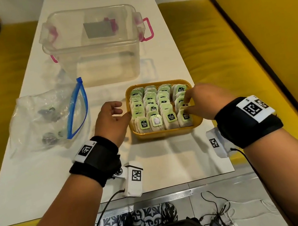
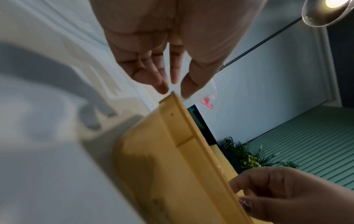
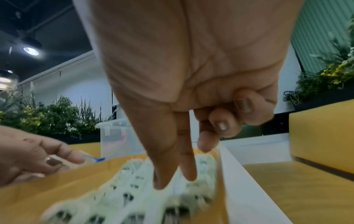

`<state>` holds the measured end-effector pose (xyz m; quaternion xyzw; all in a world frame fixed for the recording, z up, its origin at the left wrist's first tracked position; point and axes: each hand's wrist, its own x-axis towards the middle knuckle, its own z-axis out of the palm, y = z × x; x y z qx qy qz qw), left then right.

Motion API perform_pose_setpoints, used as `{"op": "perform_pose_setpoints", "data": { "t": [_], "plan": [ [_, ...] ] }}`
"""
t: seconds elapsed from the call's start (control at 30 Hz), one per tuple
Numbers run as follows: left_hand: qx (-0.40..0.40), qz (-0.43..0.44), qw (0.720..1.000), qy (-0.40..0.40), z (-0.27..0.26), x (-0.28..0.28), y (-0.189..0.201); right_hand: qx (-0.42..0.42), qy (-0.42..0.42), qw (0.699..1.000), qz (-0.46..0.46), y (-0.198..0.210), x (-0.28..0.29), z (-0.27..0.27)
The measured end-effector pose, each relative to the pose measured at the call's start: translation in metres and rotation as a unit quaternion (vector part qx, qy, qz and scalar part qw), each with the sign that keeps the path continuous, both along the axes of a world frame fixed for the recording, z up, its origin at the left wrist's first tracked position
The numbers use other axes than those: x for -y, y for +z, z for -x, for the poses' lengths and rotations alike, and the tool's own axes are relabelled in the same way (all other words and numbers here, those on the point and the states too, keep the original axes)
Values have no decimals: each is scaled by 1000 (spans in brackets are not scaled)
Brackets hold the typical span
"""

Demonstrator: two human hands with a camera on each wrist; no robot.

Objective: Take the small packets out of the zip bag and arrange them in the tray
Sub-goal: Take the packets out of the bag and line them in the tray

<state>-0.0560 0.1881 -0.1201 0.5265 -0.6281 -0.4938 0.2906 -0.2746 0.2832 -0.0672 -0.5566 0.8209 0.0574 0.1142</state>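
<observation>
My left hand (image 1: pixel 110 118) sat against the left wall of the tray (image 1: pixel 169 132), fingers loose and spread, holding nothing; the left wrist view showed its fingertips (image 2: pixel 162 88) just past the tray's rim (image 2: pixel 184 121). My right hand (image 1: pixel 204 101) reached over the tray's right side, thumb and first two fingers (image 3: pixel 188 166) stretched down onto the packets (image 1: pixel 152 108) in the rightmost row, the other two fingers curled into the palm. I could not tell whether it pinched a packet or only pressed on the tops. The packets stood upright in four rows and filled the tray, green labels facing me. The tray stood on the white worktop (image 1: pixel 37 182), near its right edge. The zip bag (image 1: pixel 46 121) lay flat to the left, well apart from the tray, its blue zip open, a few dark items visible through the plastic. A clear box (image 1: pixel 93 49) with pink clasps stood beyond the tray.
</observation>
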Motion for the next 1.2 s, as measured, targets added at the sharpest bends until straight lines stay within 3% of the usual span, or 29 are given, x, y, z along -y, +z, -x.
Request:
{"op": "perform_pose_setpoints", "data": {
  "t": [0.13, 0.23, 0.4, 0.57, 0.7, 0.83, 0.97, 1.07, 1.2],
  "plan": [
    [-28, 28, 999, -2, -16, 3, 19, 34, 16, 996, 77, 23, 13, -19],
    [-31, 84, 996, 0, -40, 14, 39, 118, 58, 983, 130, 40, 31, -52],
    [19, 147, 987, 63, -113, 61, 55, 207, 138, 953, 172, 42, 69, -132],
    [115, 125, 977, 132, -182, 106, 38, 181, 145, 969, 90, 4, 116, -189],
    [199, 40, 973, 110, -198, 115, 21, 172, 150, 971, 71, -11, 135, -212],
    [207, -71, 974, 56, -200, 116, 4, 174, 182, 968, 16, -15, 136, -230],
    [188, -53, 981, 18, -205, 117, -10, 236, 116, 960, -99, -19, 138, -239],
    [151, -55, 987, -23, -209, 113, -14, 182, 81, 971, -130, -16, 144, -253],
    [111, -89, 987, -76, -206, 108, -8, 109, 123, 972, -170, -11, 159, -258]
  ]
}}
